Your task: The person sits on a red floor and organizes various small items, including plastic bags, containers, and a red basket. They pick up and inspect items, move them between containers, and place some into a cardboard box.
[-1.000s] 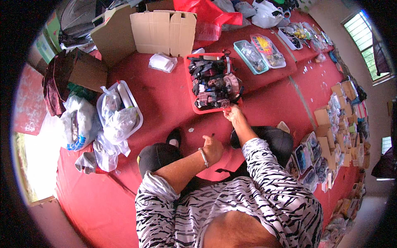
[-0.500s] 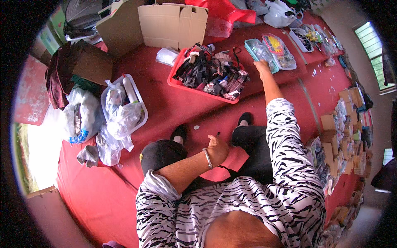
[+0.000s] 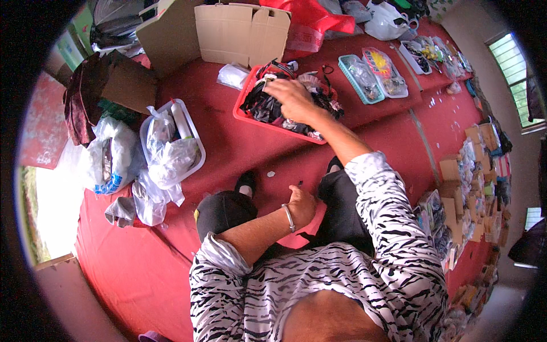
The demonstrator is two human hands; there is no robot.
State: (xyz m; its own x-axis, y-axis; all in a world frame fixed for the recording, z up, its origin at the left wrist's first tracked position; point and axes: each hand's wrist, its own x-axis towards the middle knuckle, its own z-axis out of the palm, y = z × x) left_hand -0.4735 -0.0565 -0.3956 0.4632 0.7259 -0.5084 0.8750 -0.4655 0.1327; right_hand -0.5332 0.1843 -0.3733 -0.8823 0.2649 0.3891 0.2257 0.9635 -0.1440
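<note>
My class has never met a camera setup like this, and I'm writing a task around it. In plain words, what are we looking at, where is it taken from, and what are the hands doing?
There is no machine: a person works bare-handed. The view comes from a fisheye camera worn on their head, looking down, so straight edges bend toward the rim. Picture left is their left.

The right hand is over a red tray of jumbled dark items; whether it grips any is unclear. The left hand, below a bracelet, is close to the body; I cannot tell if it holds anything.

Around them on the red surface are a green basket and a white tray with plastic bags.
</note>
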